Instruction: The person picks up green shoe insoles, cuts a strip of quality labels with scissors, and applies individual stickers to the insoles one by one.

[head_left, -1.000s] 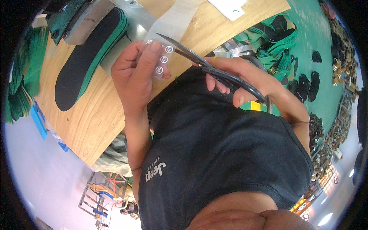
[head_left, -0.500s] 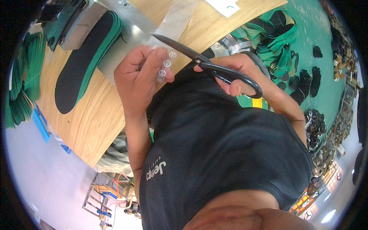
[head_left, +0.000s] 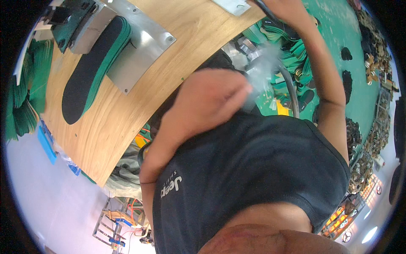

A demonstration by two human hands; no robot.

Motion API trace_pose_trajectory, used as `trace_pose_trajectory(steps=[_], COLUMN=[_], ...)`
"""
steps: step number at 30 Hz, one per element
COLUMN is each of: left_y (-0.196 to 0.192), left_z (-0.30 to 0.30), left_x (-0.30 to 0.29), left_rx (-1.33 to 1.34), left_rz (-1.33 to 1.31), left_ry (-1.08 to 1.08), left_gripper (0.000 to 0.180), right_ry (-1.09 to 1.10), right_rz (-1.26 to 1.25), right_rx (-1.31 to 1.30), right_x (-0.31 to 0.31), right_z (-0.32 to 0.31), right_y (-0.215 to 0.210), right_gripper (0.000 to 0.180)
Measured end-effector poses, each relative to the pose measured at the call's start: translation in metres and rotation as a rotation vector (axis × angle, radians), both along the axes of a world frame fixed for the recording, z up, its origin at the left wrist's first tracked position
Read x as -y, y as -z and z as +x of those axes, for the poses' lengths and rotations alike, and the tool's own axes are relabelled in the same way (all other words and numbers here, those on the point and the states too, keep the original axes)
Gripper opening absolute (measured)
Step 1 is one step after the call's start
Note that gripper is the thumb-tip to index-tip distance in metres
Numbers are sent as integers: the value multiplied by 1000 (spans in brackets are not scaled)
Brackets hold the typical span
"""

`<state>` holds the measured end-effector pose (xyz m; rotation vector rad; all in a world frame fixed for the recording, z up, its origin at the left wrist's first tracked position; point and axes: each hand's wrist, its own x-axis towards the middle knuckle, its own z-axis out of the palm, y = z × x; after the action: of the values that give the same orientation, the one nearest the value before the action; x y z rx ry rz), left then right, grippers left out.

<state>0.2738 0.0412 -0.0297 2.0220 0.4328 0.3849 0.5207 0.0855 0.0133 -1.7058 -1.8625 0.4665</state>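
Observation:
My left hand (head_left: 211, 97), smeared by motion, is in front of my body past the table's edge, its fingers closed. From its fingertips a clear plastic sticker strip (head_left: 264, 70) trails up and to the right, blurred. My right hand (head_left: 285, 10) is reaching to the top edge of the picture, by the table's far right corner. The black scissors (head_left: 266, 10) show only in part beside it; its fingertips are cut off by the frame. A black and green insole stack (head_left: 91, 72) lies on the table at the left.
A metal plate (head_left: 144, 42) is on the wooden table (head_left: 169, 63), beside a metal block (head_left: 93, 36). White paper (head_left: 232, 5) lies at the far edge. Green insole stacks (head_left: 36, 80) are at the left, with more insoles (head_left: 292, 55) beyond the table's right edge.
My right hand has moved up and away with the scissors. My left hand has swung right, off the table, with the clear strip, uncovering the metal plate.

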Motion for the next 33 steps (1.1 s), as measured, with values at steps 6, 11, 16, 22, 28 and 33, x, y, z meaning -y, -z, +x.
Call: trace_pose_trajectory(steps=[6, 11, 16, 22, 28, 33], left_y=[-2, 10, 4, 2, -34, -37], left_z=[-29, -48, -59, -78, -150, -175], left_x=[-12, -13, -8, -3, -75, -117], left_rx=[457, 848, 718, 656, 234, -350], left_rz=[-281, -385, -439, -355, 298, 525], left_ry=[-286, -729, -906, -926, -1019, -706], left_gripper=[19, 33, 63, 59, 43, 64], right_ry=[-173, -447, -628, -574, -314, -291], right_rz=[393, 435, -28, -160, -419, -621], right_rx=[470, -193, -579, -740, -1051, -1060], right_x=[-59, -2, 33, 33, 18, -10], right_z=[29, -68, -143, -162, -164, -164], right_y=[16, 30, 45, 46, 46, 49], right_gripper=[46, 31, 27, 21, 26, 31])
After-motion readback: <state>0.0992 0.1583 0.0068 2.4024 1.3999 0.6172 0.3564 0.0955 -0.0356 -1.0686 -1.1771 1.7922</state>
